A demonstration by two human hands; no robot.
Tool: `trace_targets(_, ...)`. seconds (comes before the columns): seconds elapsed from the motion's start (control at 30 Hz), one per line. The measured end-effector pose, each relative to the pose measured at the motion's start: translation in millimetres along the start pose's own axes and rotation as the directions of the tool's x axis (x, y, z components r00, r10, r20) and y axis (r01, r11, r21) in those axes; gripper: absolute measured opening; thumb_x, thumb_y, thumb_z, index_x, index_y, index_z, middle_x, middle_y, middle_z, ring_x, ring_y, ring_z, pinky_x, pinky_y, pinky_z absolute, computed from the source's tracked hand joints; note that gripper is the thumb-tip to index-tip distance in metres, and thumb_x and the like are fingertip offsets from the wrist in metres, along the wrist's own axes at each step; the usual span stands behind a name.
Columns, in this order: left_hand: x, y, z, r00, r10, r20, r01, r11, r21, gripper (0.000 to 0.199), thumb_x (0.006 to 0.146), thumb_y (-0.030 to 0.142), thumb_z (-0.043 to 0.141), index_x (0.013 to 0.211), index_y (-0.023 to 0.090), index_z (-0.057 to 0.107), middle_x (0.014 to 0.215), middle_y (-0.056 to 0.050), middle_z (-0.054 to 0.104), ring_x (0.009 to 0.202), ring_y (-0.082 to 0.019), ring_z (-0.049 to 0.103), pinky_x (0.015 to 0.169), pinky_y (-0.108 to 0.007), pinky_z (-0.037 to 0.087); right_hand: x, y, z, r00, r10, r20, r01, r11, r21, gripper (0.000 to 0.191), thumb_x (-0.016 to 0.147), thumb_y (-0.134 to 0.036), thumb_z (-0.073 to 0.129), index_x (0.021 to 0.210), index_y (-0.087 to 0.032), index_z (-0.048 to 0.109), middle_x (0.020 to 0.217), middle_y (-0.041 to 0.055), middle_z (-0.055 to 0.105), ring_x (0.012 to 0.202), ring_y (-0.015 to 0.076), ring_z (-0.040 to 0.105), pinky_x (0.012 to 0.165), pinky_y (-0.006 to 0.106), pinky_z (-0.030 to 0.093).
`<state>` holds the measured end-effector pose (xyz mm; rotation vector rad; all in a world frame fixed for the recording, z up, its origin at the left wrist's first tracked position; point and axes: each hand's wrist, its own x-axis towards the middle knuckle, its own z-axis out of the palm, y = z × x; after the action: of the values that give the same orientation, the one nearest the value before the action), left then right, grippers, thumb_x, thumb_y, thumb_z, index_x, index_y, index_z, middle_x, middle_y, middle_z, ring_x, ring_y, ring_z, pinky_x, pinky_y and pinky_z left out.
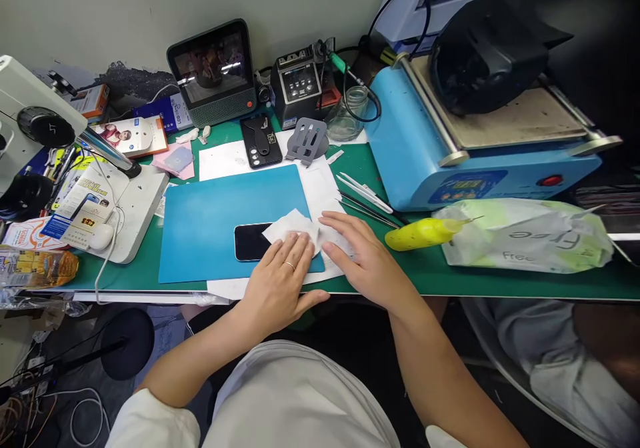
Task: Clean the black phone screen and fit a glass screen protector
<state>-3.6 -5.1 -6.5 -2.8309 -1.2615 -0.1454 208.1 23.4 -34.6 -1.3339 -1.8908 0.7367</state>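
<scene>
A phone with a dark screen point(250, 242) lies on the blue mat point(200, 208). A white tissue point(290, 223) covers its right part. My left hand point(280, 278) rests flat on the tissue, fingers stretched out over it and thumb pointing right. Just to the right, my right hand point(363, 261) is held with its fingers apart beside the tissue's right edge, over white paper. Nothing shows in its grasp. The phone's right end is hidden under the tissue and my left hand.
Tweezers point(367, 195) and a yellow bottle point(420, 235) lie right of the mat, near a wipes pack point(525, 238) and a blue machine point(415, 168). Behind stand a black phone point(261, 141), a glass jar point(345, 121) and a screen point(213, 68). A microscope stand point(130, 215) is left.
</scene>
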Motion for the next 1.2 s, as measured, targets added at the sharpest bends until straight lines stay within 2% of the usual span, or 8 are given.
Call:
trace_targets(0.07,2.9,1.9,1.5,1.000,0.014,0.008,-0.014,1.000,-0.006,0.078,0.106,0.063,0.029,0.157,0.005,0.039,0.165,-0.015,0.040,0.155,-0.030,0.036,0.125,-0.044,0.031,1.3,-0.5,0.0,1.000,-0.018,-0.008,0.019,1.000,0.009,0.039,0.104,-0.039,0.051,0.138,-0.024,0.060,0.147,0.0116,0.060,0.140,0.0275,0.053,0.117,0.052,0.044)
trace_targets(0.23,13.9,6.8,6.3,1.000,-0.012,-0.012,0.011,0.999,-0.035,0.084,0.104,0.067,0.028,0.156,0.002,0.039,0.165,-0.017,0.038,0.156,-0.029,0.034,0.127,-0.042,0.028,7.4,-17.8,4.7,0.985,-0.123,-0.122,0.125,0.992,0.009,0.037,0.106,-0.034,0.047,0.135,-0.021,0.065,0.141,0.0126,0.066,0.136,0.0254,0.059,0.117,0.048,0.047)
trace_targets(0.37,17.6,15.1,11.1,0.998,-0.046,-0.040,0.044,0.998,-0.038,0.079,0.105,0.058,0.037,0.158,0.000,0.034,0.166,-0.021,0.035,0.157,-0.030,0.032,0.130,-0.043,0.024,5.5,-37.8,18.6,0.985,-0.164,0.050,0.169,0.974,-0.152,0.053,0.107,-0.042,0.044,0.150,-0.012,0.052,0.154,0.0169,0.055,0.146,0.0286,0.050,0.120,0.050,0.045)
trace_targets(0.47,8.2,20.1,13.3,0.994,-0.050,-0.093,0.051,0.999,0.007,0.073,0.104,0.046,0.043,0.156,-0.003,0.036,0.162,-0.026,0.041,0.153,-0.034,0.040,0.128,-0.047,0.027,-0.5,-48.4,31.4,0.968,-0.183,0.169,0.230,0.915,-0.331,0.068,0.107,-0.052,0.039,0.152,-0.001,0.047,0.158,0.0226,0.048,0.150,0.0343,0.042,0.120,0.054,0.044)
trace_targets(0.67,-23.5,13.3,14.2,0.976,-0.071,-0.204,0.085,0.995,0.059,0.061,0.102,0.033,0.043,0.150,-0.004,0.045,0.151,-0.028,0.054,0.145,-0.037,0.050,0.124,-0.051,0.034,1.2,-72.2,51.2,0.926,-0.242,0.290,0.359,0.805,-0.473,0.071,0.108,-0.052,0.030,0.148,0.004,0.050,0.156,0.0260,0.050,0.147,0.0355,0.048,0.121,0.052,0.041)
trace_targets(0.9,-50.2,4.3,4.7,0.975,-0.099,-0.199,0.132,0.978,0.161,0.054,0.103,0.031,0.044,0.147,0.001,0.051,0.146,-0.021,0.062,0.140,-0.037,0.054,0.123,-0.052,0.034,7.9,-100.6,67.3,0.887,-0.291,0.359,0.442,0.761,-0.475,0.071,0.106,-0.052,0.040,0.144,0.006,0.055,0.151,0.0300,0.054,0.142,0.0391,0.053,0.119,0.053,0.044)
trace_targets(1.03,-57.7,19.8,-5.3,0.970,-0.192,-0.147,0.213,0.967,0.143,0.056,0.103,0.033,0.046,0.150,0.003,0.049,0.152,-0.019,0.057,0.142,-0.036,0.052,0.123,-0.051,0.032,1.0,-105.0,65.6,0.853,-0.347,0.390,0.501,0.754,-0.424,0.074,0.106,-0.054,0.037,0.141,0.007,0.057,0.146,0.0310,0.057,0.137,0.0405,0.057,0.113,0.055,0.049)
trace_targets(1.2,-50.7,42.2,-8.5,0.939,-0.336,-0.066,0.342,0.931,0.127,0.060,0.102,0.036,0.044,0.152,0.002,0.047,0.154,-0.019,0.055,0.144,-0.034,0.051,0.125,-0.049,0.031,-3.1,-88.2,57.0,0.807,-0.411,0.423,0.551,0.781,-0.294,0.071,0.106,-0.054,0.037,0.144,0.004,0.055,0.151,0.0286,0.054,0.142,0.0398,0.053,0.113,0.058,0.049)
